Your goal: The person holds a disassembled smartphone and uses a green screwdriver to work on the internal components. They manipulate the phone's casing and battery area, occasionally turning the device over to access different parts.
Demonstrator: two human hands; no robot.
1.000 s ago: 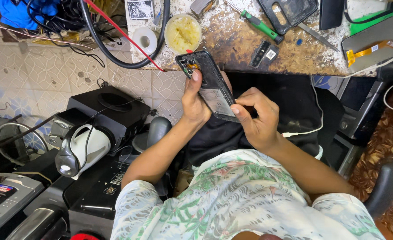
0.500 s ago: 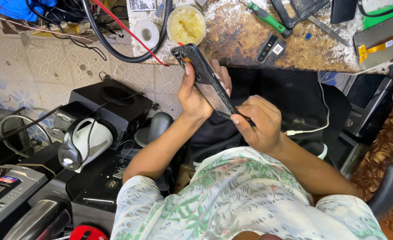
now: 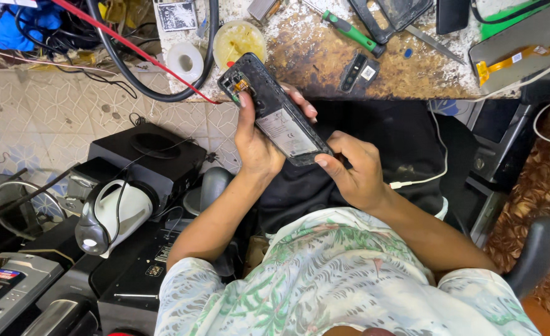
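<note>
Holding an opened phone (image 3: 275, 112) just off the bench's (image 3: 324, 74) near edge, left hand (image 3: 256, 146) wraps its side, right hand (image 3: 355, 171) pinches its lower corner, both grips closed; light, stiff, fragile, best held by its frame.

Repair workshop, stained workbench (image 3: 324, 68), screwdriver (image 3: 349, 29), cables (image 3: 125, 68)

The opened phone (image 3: 277, 112) hides the left hand's (image 3: 256, 146) palm; the black tool (image 3: 399, 14) is cut off above.
</note>
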